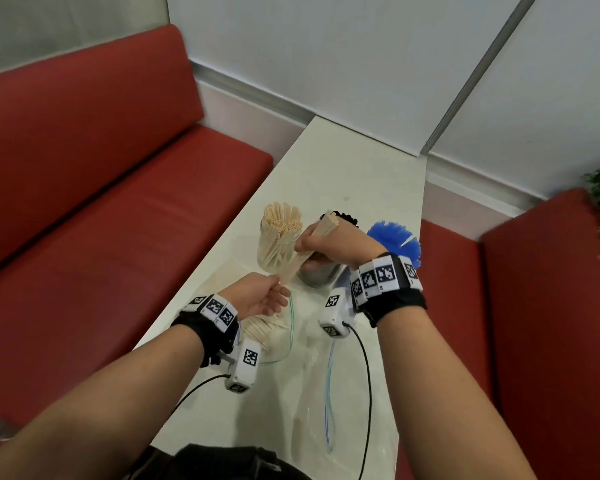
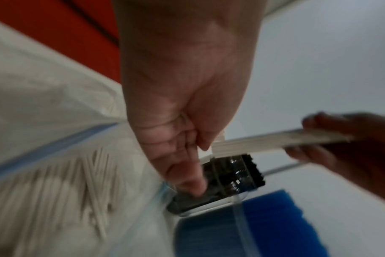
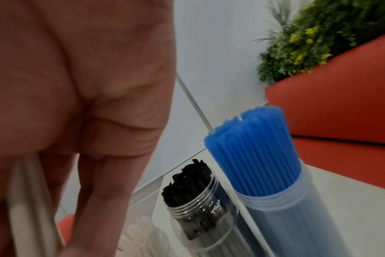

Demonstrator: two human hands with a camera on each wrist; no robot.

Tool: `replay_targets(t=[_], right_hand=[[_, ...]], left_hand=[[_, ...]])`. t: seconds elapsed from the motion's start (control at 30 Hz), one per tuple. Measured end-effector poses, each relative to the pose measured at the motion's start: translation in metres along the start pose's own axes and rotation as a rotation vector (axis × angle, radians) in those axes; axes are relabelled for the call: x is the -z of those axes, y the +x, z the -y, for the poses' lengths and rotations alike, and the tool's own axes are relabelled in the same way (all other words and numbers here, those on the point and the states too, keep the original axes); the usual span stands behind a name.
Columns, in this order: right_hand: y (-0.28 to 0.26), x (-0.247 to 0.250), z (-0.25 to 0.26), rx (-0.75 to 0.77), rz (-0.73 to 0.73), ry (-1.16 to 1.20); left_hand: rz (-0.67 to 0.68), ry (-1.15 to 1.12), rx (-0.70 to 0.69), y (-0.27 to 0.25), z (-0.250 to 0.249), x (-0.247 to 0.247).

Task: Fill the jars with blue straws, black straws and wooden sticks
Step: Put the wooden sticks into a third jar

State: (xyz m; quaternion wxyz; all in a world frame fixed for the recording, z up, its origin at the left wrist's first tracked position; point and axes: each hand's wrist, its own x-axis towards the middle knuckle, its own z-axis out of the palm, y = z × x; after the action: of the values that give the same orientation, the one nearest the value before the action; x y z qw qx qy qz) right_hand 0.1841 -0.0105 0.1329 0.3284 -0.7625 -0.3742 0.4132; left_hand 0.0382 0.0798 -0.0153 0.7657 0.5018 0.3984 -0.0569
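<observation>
Sticks [image 1: 307, 249] — flat, pale, wooden — bundled

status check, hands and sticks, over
Both hands, left and right, hold one bundle of pale wooden sticks. Clear jar of sticks nearly full. Nothing blocking.

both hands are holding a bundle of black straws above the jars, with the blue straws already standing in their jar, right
Not quite: the bundle held by the left hand and right hand is pale wooden sticks, not black straws, as the head view shows. The black straws already stand in a jar, as do the blue straws.
</observation>
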Motion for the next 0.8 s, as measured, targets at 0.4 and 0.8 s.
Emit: replay_targets(t=[0.4,0.8], right_hand=[[0.105,0.016,0.028,-0.059,-0.207,-0.108],[0.126,-0.017,-0.013,-0.046,-0.275,-0.301]], left_hand=[[0.036,1.788,-0.165,-0.001,0.054,-0.001],[0.002,1.823,-0.212,0.018,0.057,0.006]])
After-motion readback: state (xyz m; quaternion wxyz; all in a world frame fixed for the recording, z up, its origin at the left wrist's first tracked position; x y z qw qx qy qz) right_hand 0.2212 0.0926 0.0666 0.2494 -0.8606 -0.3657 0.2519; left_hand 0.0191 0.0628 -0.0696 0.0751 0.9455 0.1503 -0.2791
